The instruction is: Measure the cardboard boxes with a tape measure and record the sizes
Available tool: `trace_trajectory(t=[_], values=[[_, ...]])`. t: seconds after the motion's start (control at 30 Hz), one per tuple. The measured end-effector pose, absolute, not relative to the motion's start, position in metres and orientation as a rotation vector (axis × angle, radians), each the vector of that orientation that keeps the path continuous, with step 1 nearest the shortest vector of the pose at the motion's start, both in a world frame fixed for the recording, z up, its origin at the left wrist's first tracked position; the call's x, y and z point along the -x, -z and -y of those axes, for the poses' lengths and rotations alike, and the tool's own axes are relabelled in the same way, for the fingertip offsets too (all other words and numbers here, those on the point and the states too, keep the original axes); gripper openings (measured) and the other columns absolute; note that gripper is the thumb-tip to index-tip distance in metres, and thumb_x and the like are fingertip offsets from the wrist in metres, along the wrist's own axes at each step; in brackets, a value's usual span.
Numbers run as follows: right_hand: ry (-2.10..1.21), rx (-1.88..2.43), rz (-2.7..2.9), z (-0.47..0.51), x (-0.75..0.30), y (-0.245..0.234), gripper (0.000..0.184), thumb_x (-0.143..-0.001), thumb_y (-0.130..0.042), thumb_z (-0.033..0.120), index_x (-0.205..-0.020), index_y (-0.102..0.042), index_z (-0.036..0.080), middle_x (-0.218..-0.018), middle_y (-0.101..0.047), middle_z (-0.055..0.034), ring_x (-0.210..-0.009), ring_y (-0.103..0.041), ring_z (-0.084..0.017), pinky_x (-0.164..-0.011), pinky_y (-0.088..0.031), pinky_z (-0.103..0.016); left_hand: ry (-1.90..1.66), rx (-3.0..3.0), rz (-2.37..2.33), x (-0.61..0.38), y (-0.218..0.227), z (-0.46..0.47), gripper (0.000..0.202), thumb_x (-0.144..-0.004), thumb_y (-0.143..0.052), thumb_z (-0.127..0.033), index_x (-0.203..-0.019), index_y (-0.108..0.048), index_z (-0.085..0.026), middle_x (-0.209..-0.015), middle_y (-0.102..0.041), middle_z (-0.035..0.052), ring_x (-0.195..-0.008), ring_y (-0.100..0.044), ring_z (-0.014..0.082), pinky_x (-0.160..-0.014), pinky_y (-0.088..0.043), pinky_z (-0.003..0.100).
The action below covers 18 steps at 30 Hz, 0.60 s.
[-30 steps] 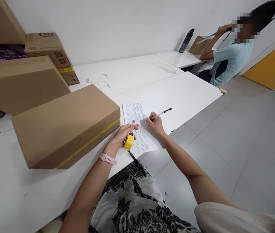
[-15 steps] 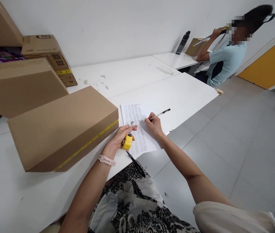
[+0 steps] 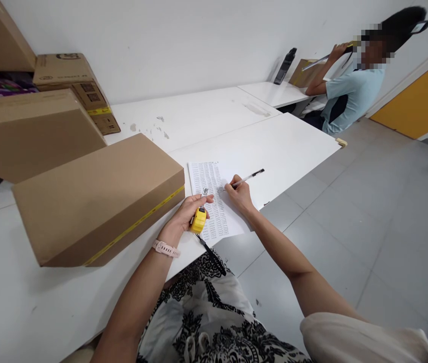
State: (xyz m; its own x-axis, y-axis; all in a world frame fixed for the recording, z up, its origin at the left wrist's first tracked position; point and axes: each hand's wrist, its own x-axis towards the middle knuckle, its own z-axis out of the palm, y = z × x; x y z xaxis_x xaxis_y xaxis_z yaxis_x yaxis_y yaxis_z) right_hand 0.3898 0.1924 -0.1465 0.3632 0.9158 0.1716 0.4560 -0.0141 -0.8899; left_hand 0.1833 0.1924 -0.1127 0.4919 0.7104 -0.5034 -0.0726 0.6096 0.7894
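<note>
My left hand (image 3: 185, 216) is closed around a small yellow tape measure (image 3: 199, 220), resting on the lower edge of a printed sheet of paper (image 3: 211, 199). A black strap hangs from the tape measure over the table edge. My right hand (image 3: 239, 194) pinches a pen (image 3: 247, 178) with its tip on the sheet. The sheet lies on a white table (image 3: 274, 146). A long brown cardboard box (image 3: 93, 201) with a yellow tape strip lies just left of my left hand.
More cardboard boxes (image 3: 28, 126) are stacked at the left and back left (image 3: 73, 80). Another person (image 3: 353, 85) sits at a far table at the upper right, holding something up by the head. Grey tiled floor (image 3: 368, 227) lies to the right.
Both hands stay on the sheet in nearly the same pose. The view has shifted slightly; the pen barely moved.
</note>
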Motion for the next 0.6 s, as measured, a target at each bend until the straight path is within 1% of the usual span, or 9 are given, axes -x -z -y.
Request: trace_trajectory(t=[0.2, 0.6], values=[[-0.617, 1.615, 1.219, -0.1928, -0.3893, 0.1475, 0.021, -0.072, -0.055, 0.023, -0.064, -0.036, 0.024, -0.055, -0.031, 0.0072, -0.054, -0.030, -0.011, -0.052, -0.021, -0.028, -0.539, -0.772, -0.941, -0.1830, 0.1143, -0.1931, 0.020, -0.082, -0.077, -0.030, -0.092, -0.069, -0.015, -0.064, -0.065, 0.0039, -0.042, -0.055, 0.0087, -0.043, -0.038, 0.020], [-0.586, 1.616, 1.231, -0.1929, -0.3894, 0.1453, 0.021, -0.072, -0.054, 0.025, -0.063, -0.035, 0.024, -0.055, -0.033, 0.0069, -0.055, -0.031, -0.012, -0.054, -0.024, -0.028, -0.549, -0.808, -0.936, -0.1822, 0.1201, -0.1944, 0.020, -0.083, -0.076, -0.033, -0.090, -0.070, -0.015, -0.065, -0.065, 0.0045, -0.043, -0.056, 0.0095, -0.043, -0.040, 0.021]])
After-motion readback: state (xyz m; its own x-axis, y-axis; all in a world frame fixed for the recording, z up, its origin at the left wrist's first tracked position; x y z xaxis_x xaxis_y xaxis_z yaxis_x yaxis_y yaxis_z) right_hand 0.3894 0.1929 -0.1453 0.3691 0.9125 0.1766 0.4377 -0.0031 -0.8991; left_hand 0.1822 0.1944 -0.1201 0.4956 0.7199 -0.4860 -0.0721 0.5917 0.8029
